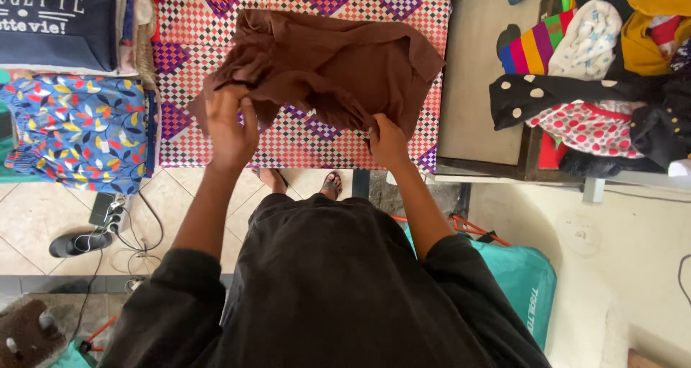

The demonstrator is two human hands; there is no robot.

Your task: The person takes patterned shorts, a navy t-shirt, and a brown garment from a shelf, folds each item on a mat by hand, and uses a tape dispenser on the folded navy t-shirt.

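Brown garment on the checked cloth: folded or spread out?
Partly spread: the brown garment lies rumpled and bunched, both hands gripping its near edge, left hand, right hand.

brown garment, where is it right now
In the head view the brown garment lies crumpled at top centre on the pink checkered cloth, gripped by the left hand and right hand, with the blue floral fabric to its left.

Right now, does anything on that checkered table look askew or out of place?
Only the brown garment: it lies crumpled and bunched on the checkered tablecloth, its near edge pinched by the left hand and right hand. Nothing looks spilled or damaged.
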